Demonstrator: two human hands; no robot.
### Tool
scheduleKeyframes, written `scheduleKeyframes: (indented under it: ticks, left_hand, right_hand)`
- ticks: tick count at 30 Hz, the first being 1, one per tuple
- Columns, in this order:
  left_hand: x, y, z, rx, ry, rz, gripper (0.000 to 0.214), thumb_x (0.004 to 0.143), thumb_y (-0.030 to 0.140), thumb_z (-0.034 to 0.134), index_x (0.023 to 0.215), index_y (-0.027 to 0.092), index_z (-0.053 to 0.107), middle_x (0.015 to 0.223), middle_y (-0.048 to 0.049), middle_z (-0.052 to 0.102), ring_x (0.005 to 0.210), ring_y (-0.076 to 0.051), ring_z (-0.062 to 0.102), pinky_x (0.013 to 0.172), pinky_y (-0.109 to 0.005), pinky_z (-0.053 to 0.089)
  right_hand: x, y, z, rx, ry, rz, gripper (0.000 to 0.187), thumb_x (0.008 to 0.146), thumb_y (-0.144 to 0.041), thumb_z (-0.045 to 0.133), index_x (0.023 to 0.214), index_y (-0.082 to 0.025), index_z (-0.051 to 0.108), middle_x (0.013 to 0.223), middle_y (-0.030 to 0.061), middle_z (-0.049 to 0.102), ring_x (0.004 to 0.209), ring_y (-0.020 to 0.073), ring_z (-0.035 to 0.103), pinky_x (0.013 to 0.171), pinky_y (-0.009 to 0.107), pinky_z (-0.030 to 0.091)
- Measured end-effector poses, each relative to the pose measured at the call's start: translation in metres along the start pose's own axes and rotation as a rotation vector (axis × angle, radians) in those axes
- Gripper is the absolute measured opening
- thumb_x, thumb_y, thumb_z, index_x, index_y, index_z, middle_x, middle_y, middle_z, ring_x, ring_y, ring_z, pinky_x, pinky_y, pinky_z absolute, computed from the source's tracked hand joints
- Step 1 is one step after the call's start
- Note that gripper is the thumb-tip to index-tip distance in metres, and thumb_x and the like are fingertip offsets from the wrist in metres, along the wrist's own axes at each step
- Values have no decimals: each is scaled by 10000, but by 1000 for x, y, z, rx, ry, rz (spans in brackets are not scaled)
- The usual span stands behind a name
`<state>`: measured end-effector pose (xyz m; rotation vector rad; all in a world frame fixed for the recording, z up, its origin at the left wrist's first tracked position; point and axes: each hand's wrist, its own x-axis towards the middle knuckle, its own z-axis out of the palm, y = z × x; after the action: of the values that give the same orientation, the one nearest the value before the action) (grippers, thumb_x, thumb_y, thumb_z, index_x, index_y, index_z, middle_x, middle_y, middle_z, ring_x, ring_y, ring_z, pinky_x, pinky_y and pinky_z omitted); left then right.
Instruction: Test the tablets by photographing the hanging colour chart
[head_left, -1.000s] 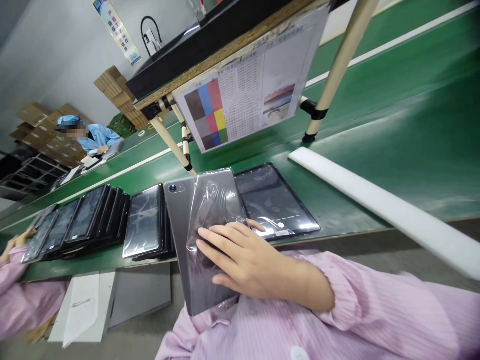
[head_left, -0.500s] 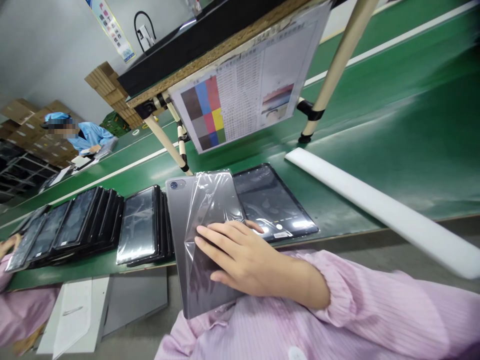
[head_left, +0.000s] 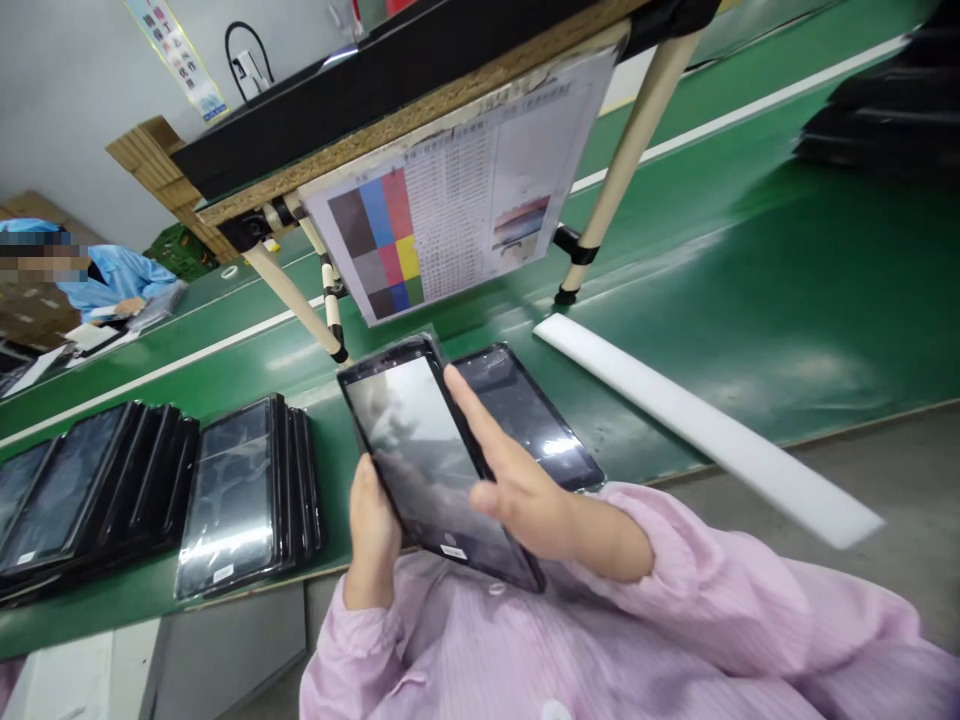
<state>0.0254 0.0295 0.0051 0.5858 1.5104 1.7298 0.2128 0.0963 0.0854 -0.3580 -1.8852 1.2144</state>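
Tablet (head_left: 420, 430) in clear wrap (head_left: 434, 342) (left hand (head_left: 373, 525) holding it).

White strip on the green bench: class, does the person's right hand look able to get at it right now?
Probably yes: the white strip lies on that side, uncovered, its near end jutting off the green bench. The right hand would likely have to leave the held tablet first.

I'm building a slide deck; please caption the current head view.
Left hand holding a tablet, right hand at its edge, near stacked tablets on a green bench.
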Motion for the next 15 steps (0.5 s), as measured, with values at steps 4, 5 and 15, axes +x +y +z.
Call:
scheduleKeyframes:
  ticks: [4, 5, 15]
  left_hand:
    - [-7, 14, -7, -306, -139, -134, 506, 889, 597, 651, 1303, 306, 653, 1396, -62, 647, 1343, -266, 559, 1131, -427, 461]
    - [-9, 17, -7, -355, -166, -155, 537, 870, 585, 682, 1335, 320, 637, 1411, -63, 640, 1348, -281, 558, 1126, -442, 469]
    - [-17, 27, -5, -267, -148, -41, 567, 914, 553, 643, 1430, 331, 565, 1453, -73, 610, 1349, -290, 563, 1136, -442, 458]
  right_hand:
    - [4, 7, -12, 80, 61, 37, 781, 1006, -593, 430, 1624, -413, -12, 1703, -82, 20, 1586, 211, 83, 1301, 442, 126]
    - [6, 9, -15, 82, 58, 36, 762, 1014, -582, 418, 1623, -414, -8, 1702, -86, 26, 1585, 205, 94, 1301, 435, 124]
    - [15, 33, -24, -75, 1, 97, 828, 1015, -562, 428, 1649, -270, -17, 1702, 4, 38, 1577, 250, 150, 1292, 436, 178]
